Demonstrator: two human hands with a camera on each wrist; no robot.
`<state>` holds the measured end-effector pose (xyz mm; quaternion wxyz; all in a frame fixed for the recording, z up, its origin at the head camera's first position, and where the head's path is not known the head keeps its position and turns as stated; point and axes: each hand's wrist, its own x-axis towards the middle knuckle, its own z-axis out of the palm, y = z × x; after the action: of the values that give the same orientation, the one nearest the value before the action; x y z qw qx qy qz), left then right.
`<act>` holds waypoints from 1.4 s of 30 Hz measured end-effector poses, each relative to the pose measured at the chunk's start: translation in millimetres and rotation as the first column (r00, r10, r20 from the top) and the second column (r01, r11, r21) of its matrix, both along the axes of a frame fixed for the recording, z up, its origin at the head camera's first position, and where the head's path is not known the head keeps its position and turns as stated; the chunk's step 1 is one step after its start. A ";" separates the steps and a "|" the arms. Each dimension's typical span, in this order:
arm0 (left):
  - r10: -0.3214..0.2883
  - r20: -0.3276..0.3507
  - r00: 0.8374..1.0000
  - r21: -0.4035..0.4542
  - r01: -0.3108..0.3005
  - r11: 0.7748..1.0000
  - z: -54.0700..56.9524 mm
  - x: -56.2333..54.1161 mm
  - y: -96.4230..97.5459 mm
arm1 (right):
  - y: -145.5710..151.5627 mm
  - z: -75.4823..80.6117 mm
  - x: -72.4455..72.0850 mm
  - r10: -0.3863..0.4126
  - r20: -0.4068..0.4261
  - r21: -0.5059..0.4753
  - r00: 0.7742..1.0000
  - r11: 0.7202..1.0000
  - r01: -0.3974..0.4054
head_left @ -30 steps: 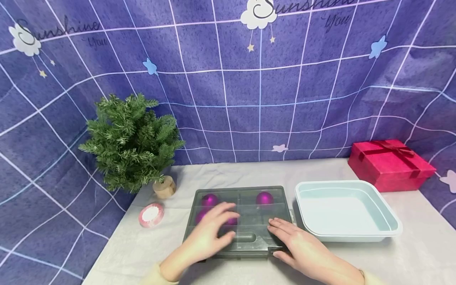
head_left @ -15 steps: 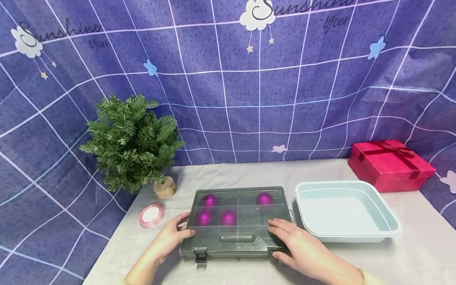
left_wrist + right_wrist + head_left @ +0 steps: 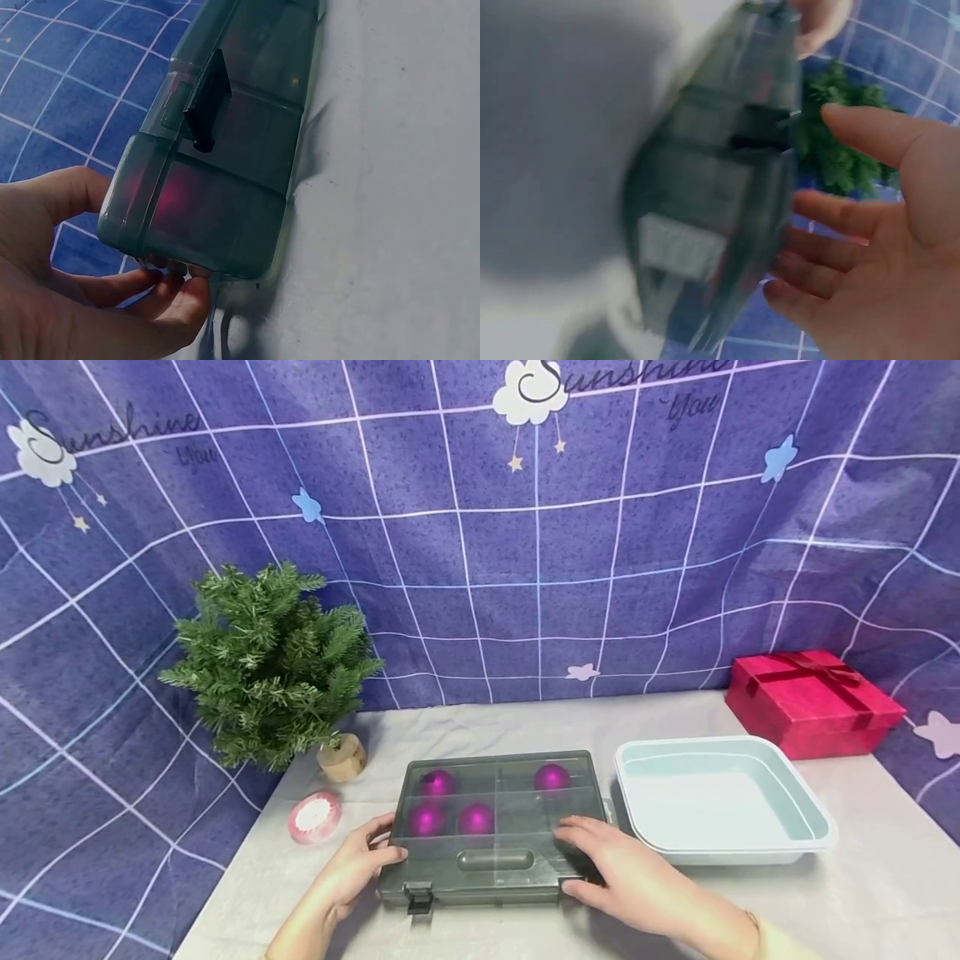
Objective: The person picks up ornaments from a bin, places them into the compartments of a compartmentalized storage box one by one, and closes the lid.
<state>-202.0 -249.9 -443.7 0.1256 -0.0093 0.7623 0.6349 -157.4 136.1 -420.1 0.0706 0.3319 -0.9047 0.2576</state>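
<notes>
A grey see-through plastic case (image 3: 525, 822) with compartments lies on the table, its lid down. Several shiny purple balls (image 3: 477, 818) show through the lid. At its left side, my left hand (image 3: 352, 860) grips the case, thumb at the lid's edge and fingers curled along the end wall. The front left latch (image 3: 208, 105) sticks outward from the case. Over the front right corner is my right hand (image 3: 637, 877), fingers spread loosely on the lid and thumb near the front edge. In the right wrist view its palm faces the case with nothing held.
A small artificial fir tree (image 3: 270, 660) with a wooden base stands at the left, a pink ribbon roll (image 3: 315, 817) in front of it. Right of the case sits a pale blue tray (image 3: 813, 843). A red gift box (image 3: 813, 706) stands behind that, near the patterned curtain.
My left hand has gone from above the lid to the case's left side and now grips it, uncovering the balls and the left latch. My right hand has shifted slightly, its thumb lifting.
</notes>
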 end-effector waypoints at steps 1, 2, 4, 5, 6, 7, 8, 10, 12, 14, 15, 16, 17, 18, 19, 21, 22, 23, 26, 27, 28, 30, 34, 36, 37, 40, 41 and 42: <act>0.001 0.000 1.000 0.001 -0.001 1.000 0.0 0.4 -0.2 | -2.7 4.4 0.3 0.023 0.055 -0.057 0.998 0.998 -0.020; 0.003 0.002 1.000 0.003 -0.003 1.000 0.0 0.7 -0.3 | -5.9 8.5 0.6 0.068 0.117 -0.136 0.991 0.989 -0.051; 0.008 0.007 1.000 -0.002 -0.008 1.000 0.1 1.1 -0.3 | -14.6 15.4 1.1 0.218 0.248 -0.324 0.944 0.937 -0.131; 0.010 0.008 1.000 -0.004 -0.010 1.000 0.1 1.1 -0.4 | -20.3 18.2 1.5 0.320 0.313 -0.427 0.894 0.888 -0.168; 0.012 0.009 1.000 -0.006 -0.012 1.000 0.2 1.2 -0.4 | -26.8 19.9 2.0 0.423 0.375 -0.526 0.825 0.830 -0.187; 0.013 0.012 1.000 -0.007 -0.013 1.000 0.3 1.2 -0.4 | -33.7 20.9 2.8 0.523 0.434 -0.614 0.734 0.767 -0.184; 0.014 0.014 1.000 -0.006 -0.014 1.000 0.3 1.2 -0.4 | -41.3 20.9 3.7 0.608 0.479 -0.685 0.632 0.710 -0.164; 0.014 0.016 1.000 -0.006 -0.014 1.000 0.5 1.0 -0.3 | -56.5 18.4 6.0 0.724 0.539 -0.767 0.431 0.633 -0.103; 0.012 0.014 1.000 -0.006 -0.012 1.000 0.6 0.7 0.1 | -70.0 12.2 8.7 0.780 0.570 -0.803 0.258 0.595 -0.021; 0.008 0.009 1.000 -0.004 -0.008 1.000 0.6 0.3 0.7 | -81.5 4.4 10.7 0.797 0.586 -0.809 0.145 0.586 0.051; 0.007 0.006 1.000 -0.005 -0.007 1.000 0.5 0.1 1.0 | -86.3 0.0 11.3 0.799 0.593 -0.805 0.103 0.587 0.084; 0.004 0.005 1.000 -0.004 -0.004 1.000 0.3 -0.1 1.2 | -90.9 -4.5 12.1 0.797 0.600 -0.798 0.070 0.590 0.124; 0.002 0.004 1.000 -0.004 -0.002 1.000 0.2 -0.2 1.4 | -95.3 -9.2 12.9 0.792 0.608 -0.788 0.047 0.595 0.161; 0.000 0.005 1.000 -0.004 0.000 1.000 0.1 -0.2 1.6 | -99.5 -13.8 13.4 0.786 0.617 -0.777 0.036 0.602 0.183; 0.001 0.007 1.000 -0.004 -0.001 1.000 0.0 -0.1 1.6 | -103.6 -18.3 14.0 0.775 0.631 -0.763 0.030 0.613 0.205; 0.005 0.011 1.000 -0.011 -0.005 1.000 0.1 0.2 1.9 | -111.0 -27.2 15.1 0.751 0.660 -0.734 0.024 0.637 0.237; 0.006 0.014 1.000 -0.011 -0.006 1.000 0.2 0.4 1.9 | -114.1 -31.1 15.6 0.739 0.673 -0.719 0.020 0.647 0.253; 0.008 0.015 1.000 -0.013 -0.007 1.000 0.5 0.5 2.0 | -116.8 -34.9 15.5 0.730 0.683 -0.708 0.019 0.656 0.260; 0.012 0.013 1.000 -0.018 -0.012 1.000 1.3 0.5 2.4 | -123.7 -44.0 13.6 0.722 0.692 -0.690 0.008 0.659 0.299; 0.013 0.013 1.000 -0.020 -0.013 1.000 1.5 0.5 2.6 | -125.7 -46.0 12.2 0.725 0.689 -0.686 -0.008 0.655 0.318; 0.015 0.011 1.000 -0.022 -0.015 1.000 1.7 0.4 2.7 | -128.0 -47.6 10.7 0.730 0.683 -0.684 -0.018 0.647 0.337; 0.018 0.010 1.000 -0.028 -0.017 0.999 1.8 0.3 2.9 | -132.3 -50.2 7.1 0.743 0.668 -0.679 -0.040 0.630 0.377; 0.014 0.008 1.000 -0.032 -0.014 0.999 0.8 0.0 2.9 | -138.5 -53.8 1.9 0.762 0.645 -0.669 -0.064 0.603 0.435; 0.010 0.008 1.000 -0.031 -0.010 0.999 0.2 -0.3 2.7 | -140.0 -55.7 0.9 0.768 0.639 -0.679 -0.053 0.595 0.431; 0.009 0.007 1.000 -0.030 -0.009 1.000 -0.1 -0.3 2.6 | -140.5 -56.5 0.7 0.771 0.635 -0.689 -0.044 0.591 0.419; 0.005 0.005 1.000 -0.024 -0.005 1.000 -0.3 -0.5 2.3 | -141.5 -58.8 0.4 0.780 0.625 -0.720 -0.014 0.584 0.376; 0.003 0.004 1.000 -0.020 -0.003 1.000 -0.4 -0.5 2.2 | -141.7 -59.4 0.4 0.782 0.624 -0.728 -0.006 0.583 0.361; 0.002 0.002 1.000 -0.018 -0.002 1.000 -0.5 -0.5 2.1 | -141.8 -60.1 0.5 0.783 0.622 -0.732 -0.003 0.583 0.353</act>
<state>-202.5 -247.8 -444.2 0.1258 -0.0117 0.7679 0.6280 -156.9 -5.6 -480.1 -0.4880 0.1547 -0.3944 0.7632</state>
